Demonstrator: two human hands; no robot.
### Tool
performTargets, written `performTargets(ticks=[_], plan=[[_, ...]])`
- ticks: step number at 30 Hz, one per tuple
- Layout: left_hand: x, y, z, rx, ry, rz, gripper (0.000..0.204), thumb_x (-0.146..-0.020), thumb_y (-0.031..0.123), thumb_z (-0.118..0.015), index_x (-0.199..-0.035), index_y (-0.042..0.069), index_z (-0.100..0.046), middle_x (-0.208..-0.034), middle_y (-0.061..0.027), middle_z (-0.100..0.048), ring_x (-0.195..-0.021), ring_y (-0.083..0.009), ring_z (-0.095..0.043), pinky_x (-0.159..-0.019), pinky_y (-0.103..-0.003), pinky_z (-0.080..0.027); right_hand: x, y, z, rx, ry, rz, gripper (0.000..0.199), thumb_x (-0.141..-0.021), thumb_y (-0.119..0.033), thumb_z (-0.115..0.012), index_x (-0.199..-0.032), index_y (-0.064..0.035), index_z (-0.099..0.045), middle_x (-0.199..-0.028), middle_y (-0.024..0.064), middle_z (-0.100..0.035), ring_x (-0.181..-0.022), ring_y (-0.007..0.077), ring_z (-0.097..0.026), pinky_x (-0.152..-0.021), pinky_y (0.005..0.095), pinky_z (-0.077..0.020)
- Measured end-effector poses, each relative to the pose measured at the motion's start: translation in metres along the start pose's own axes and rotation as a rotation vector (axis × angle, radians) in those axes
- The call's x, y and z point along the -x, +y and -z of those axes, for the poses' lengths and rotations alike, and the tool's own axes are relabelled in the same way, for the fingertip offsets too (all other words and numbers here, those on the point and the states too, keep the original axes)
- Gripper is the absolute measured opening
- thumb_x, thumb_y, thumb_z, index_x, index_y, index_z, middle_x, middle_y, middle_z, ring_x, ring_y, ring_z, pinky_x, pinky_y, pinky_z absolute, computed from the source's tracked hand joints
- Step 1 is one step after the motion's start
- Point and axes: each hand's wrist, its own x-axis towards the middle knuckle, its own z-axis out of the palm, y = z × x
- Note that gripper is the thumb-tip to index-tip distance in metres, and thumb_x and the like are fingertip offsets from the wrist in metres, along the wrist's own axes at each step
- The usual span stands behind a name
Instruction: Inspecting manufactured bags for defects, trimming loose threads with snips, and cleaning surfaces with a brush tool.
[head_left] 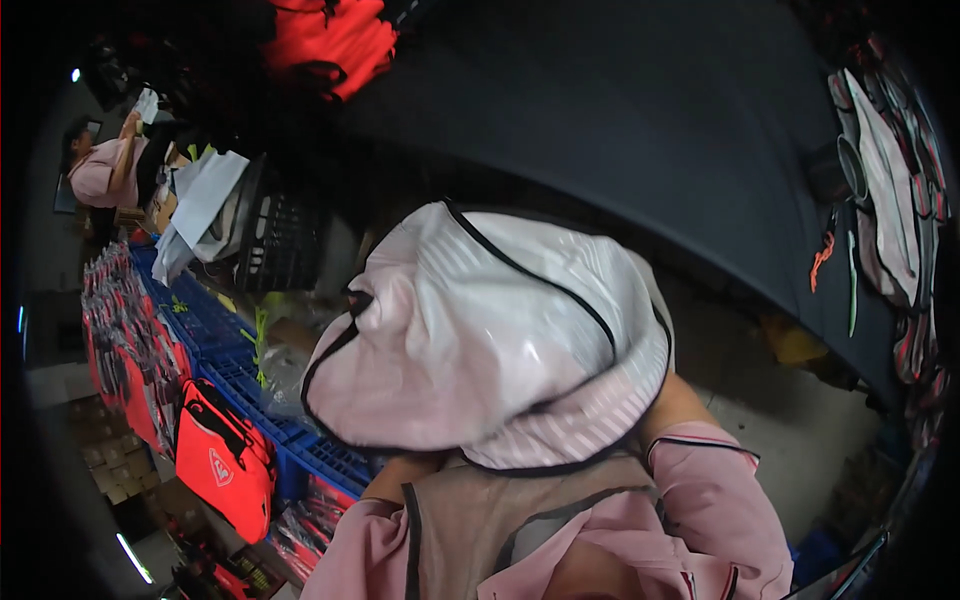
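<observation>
Head view: pale pink translucent bag [480, 330] hides both hands' fingers.

A large pouch of pale pink glossy film with black edging [480, 340] fills the middle of the view, puffed and creased. To the lower left a bright red flat bag with black straps and a small white emblem [225, 455] leans against blue plastic crates [235, 375]. Rows of red-and-black packaged items [120, 340] line the far left. At the top lies a red bag [335, 40]. A crumpled clear plastic wrapper [285, 375] sits on the crates.
</observation>
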Motion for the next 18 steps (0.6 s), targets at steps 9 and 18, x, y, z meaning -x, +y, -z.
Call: performTargets(ticks=[9,18], plan=[[0.105,0.063,-0.067,-1.018,0.327,0.03,0.03,-0.088,0.006,-0.062,-0.117,-0.003,-0.062,-0.119,-0.0171,-0.062,-0.114,-0.0271,-0.06,-0.099,-0.035,-0.048,0.022,0.02,-0.054,-0.074,-0.016,-0.094,0.042,-0.095,-0.035,-0.052,-0.128,-0.0089,-0.056,-0.116,0.0194,-0.063,-0.102,0.0353,-0.062,-0.09,0.041,-0.05],[-0.062,0.052,-0.114,-1.956,0.437,-1.315,0.06,-0.083,0.054,-0.067,-0.111,0.001,-0.061,-0.101,-0.015,-0.065,-0.089,-0.0328,-0.063,-0.077,-0.04,-0.047,0.024,-0.002,-0.077,-0.065,-0.038,-0.025,0.042,-0.095,-0.034,-0.052,-0.128,-0.0086,-0.056,-0.117,0.0195,-0.063,-0.103,0.0353,-0.062,-0.09,0.0409,-0.0498]])
